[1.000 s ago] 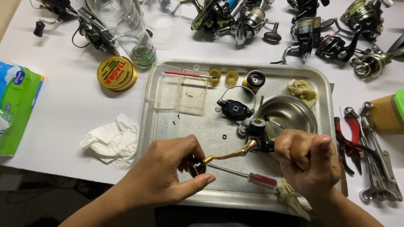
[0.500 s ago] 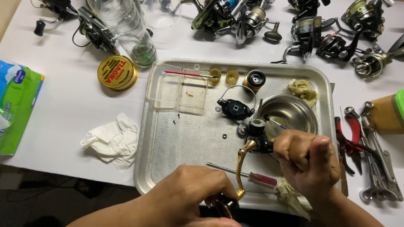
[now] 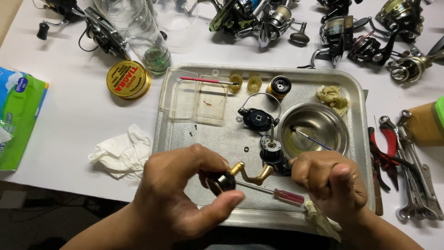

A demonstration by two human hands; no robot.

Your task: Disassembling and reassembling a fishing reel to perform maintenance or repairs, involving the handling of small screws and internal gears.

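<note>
Currently, a fishing reel body (image 3: 273, 159) is being held low over the near part of a metal tray (image 3: 356, 92) by the right hand (image 3: 330, 183), whose fingers are clamped around it, while the black knob (image 3: 221, 181) of the gold crank handle (image 3: 252, 173) is being pinched between thumb and fingers of the left hand (image 3: 185, 194). The handle is being kept attached to the reel body, and a red-handled screwdriver (image 3: 277, 193) is lying on the tray just beneath it. For the cranking to be done well, the body probably needs to be gripped still and level, with the knob being turned in a smooth circle so the bare shaft sticking up from the reel is not being knocked. Room is being limited on the right by a steel bowl (image 3: 319, 122) with a small brush leaning in it, and behind by a detached black rotor with its wire bail (image 3: 258, 118), so the sweep of the handle is best kept toward the tray's near rim. Small loose parts are being left scattered on the tray floor. On the worktop (image 3: 69, 115), a crumpled tissue (image 3: 121, 153) is lying just left of the tray, pliers and wrenches (image 3: 407, 162) are lying to the right, and other reels (image 3: 259, 18) are being stored along the far edge.
</note>
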